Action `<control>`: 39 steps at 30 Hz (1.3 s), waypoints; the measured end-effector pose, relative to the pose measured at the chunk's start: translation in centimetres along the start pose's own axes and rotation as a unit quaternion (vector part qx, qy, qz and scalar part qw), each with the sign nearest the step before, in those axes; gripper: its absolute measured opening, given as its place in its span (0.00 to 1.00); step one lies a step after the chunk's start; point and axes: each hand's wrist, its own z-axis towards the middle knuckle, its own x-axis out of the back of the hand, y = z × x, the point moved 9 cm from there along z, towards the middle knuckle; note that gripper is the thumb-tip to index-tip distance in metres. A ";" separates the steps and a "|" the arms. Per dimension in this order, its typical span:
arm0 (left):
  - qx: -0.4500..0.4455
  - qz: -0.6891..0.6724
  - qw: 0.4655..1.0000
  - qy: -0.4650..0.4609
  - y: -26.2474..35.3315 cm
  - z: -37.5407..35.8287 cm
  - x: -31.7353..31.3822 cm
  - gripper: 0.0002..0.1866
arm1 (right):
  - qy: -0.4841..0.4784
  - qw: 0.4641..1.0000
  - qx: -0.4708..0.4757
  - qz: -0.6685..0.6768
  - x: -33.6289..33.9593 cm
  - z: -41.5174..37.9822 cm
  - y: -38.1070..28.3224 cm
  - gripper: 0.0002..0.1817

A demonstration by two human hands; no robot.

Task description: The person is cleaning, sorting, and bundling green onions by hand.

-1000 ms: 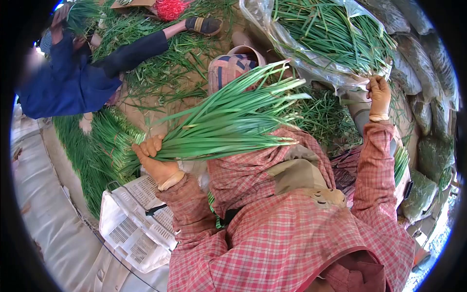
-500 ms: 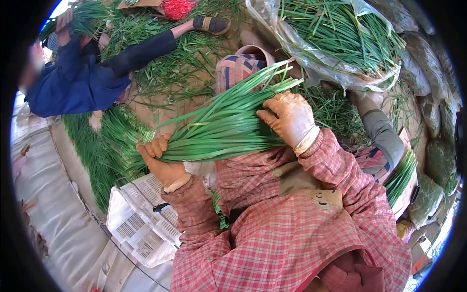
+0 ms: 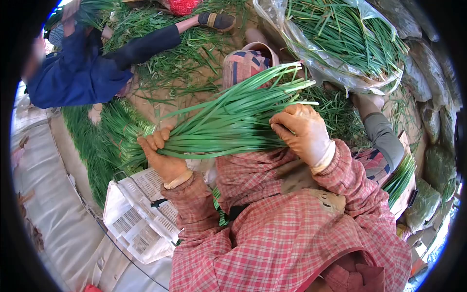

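Note:
A bunch of long green garlic chives (image 3: 224,127) lies slantwise in front of my plaid-covered body. My left hand (image 3: 163,158), in an orange-tan glove, is wrapped around the bunch at its left end. At the other end, my right hand (image 3: 305,132), also gloved, has its fingers bent and pinched against the leaves along the near edge. Pale stalk ends stick out past the right hand, at the upper right. What exactly the right fingertips hold is partly hidden.
A clear plastic bag (image 3: 335,80) full of chives lies at the upper right. More chives (image 3: 92,146) are piled at left beside a white plastic basket (image 3: 138,219). A person in blue (image 3: 80,80) sits at upper left. Packed bags (image 3: 440,160) line the right side.
My right hand has moved right and slightly down along the bunch. The pale ends have shifted right, while my left hand keeps its grip nearly in place.

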 end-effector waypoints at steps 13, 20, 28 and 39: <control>0.058 -0.041 0.994 0.085 -1.1 -0.4 3.3 0.20 | 0.048 0.948 -0.091 0.303 -2.2 0.0 4.0 0.04; 0.042 0.010 0.980 0.193 -1.3 -0.5 9.1 0.23 | 0.088 0.674 -0.311 0.664 1.5 -5.3 15.2 0.05; 0.103 0.007 0.977 0.186 -2.5 -0.9 26.5 0.22 | 0.155 0.957 -0.205 0.132 7.9 -8.9 21.8 0.24; 0.066 0.595 0.776 -0.198 -0.4 3.9 32.1 0.16 | -0.309 0.783 -0.163 0.515 -7.7 -4.1 12.5 0.26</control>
